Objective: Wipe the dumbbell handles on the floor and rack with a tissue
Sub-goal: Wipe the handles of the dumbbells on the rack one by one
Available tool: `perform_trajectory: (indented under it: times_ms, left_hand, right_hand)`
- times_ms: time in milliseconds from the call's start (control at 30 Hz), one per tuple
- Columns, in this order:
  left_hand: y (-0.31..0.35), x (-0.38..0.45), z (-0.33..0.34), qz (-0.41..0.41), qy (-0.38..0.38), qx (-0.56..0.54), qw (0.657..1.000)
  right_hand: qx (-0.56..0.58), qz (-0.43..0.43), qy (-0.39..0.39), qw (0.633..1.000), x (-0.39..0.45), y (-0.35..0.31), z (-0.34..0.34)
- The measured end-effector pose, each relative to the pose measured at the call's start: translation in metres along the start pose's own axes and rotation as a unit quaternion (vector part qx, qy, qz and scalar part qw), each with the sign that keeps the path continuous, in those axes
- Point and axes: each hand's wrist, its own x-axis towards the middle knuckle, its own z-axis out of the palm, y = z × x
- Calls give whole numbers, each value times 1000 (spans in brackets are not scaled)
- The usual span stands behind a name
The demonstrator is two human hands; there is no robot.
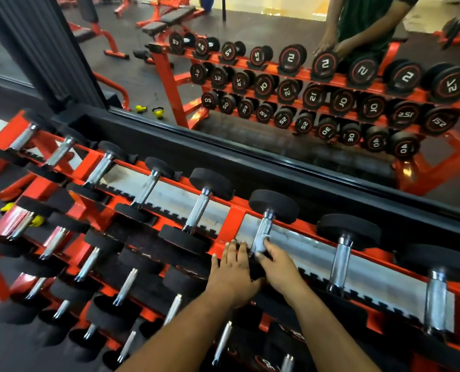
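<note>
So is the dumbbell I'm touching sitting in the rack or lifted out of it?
In the rack. The dumbbell lies across the top tier's saddles; right hand fingers touch its handle, left hand rests flat beside it.

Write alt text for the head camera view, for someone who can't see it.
Two bare hands reach to a dumbbell on the top tier of a red rack: the right hand touches its metal handle, the left hand rests on its near weight. A wall mirror behind reflects the rack.

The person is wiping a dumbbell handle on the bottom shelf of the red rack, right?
Not quite. The head view shows both hands, left hand and right hand, at a dumbbell handle on the top shelf of the red rack, not the bottom.
</note>
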Motion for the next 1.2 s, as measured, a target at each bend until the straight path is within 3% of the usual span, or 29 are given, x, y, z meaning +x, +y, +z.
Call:
perform_trajectory:
  times_ms: [233, 467, 700, 900, 1100, 1200]
  left_hand:
    - [1, 0, 0, -2, -3, 7, 1000]
    - [0, 0, 0, 2, 0, -6, 1000]
    - [-1, 1, 3, -3, -2, 3, 1000]
    - [-1, 2, 2, -3, -5, 1, 1000]
    - [0, 2, 2, -7, -12, 7, 1000]
    - [0, 2, 3, -6, -14, 12, 1000]
  right_hand:
    - [126, 31, 47, 990, 23, -28, 0]
    - [100, 23, -31, 994, -12, -5, -2]
    - [168, 37, 57, 983, 30, -26, 0]
    - [86, 29, -58, 994, -7, 2, -5]
    - [274, 60, 93, 955, 36, -18, 3]
    - [383, 117, 99, 911, 55, -22, 7]
